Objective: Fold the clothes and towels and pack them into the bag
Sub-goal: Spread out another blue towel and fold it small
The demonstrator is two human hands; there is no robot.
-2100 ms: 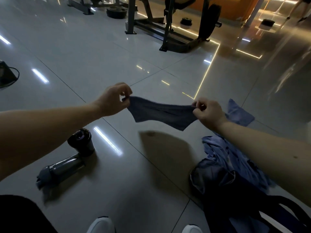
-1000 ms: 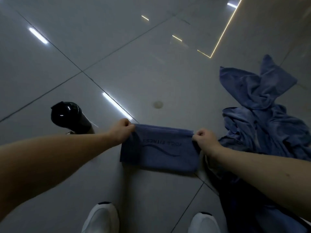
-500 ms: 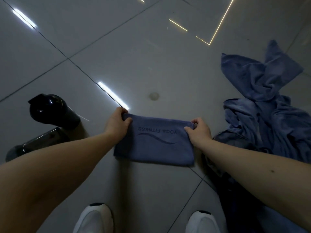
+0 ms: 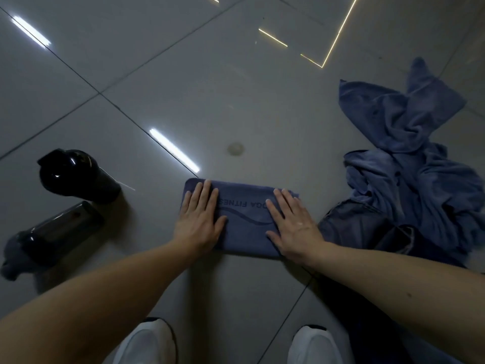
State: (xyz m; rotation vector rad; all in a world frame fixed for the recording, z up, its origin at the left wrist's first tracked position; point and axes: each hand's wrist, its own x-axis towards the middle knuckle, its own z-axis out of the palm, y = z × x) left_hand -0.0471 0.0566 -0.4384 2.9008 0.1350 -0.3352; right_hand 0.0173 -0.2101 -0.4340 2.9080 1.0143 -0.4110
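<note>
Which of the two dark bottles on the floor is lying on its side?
The nearer bottle, toward the left edge, lies on its side; the other bottle, just beyond it, stands upright.

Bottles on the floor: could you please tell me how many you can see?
2. An upright bottle stands left of the folded towel; a toppled bottle lies beside it, nearer the camera. The clothes pile could hide more.

A slate-blue folded towel [image 4: 244, 227] is seen, printed in darker blue with lettering and a wavy line. A paler, washed blue is shown by the heap of cloth [image 4: 409, 166]. The shaker cup [image 4: 76, 177] is glossy black. The floor [image 4: 183, 74] is tiled grey, crossed by dark joints. White shoes [image 4: 147, 342] are glimpsed.
</note>
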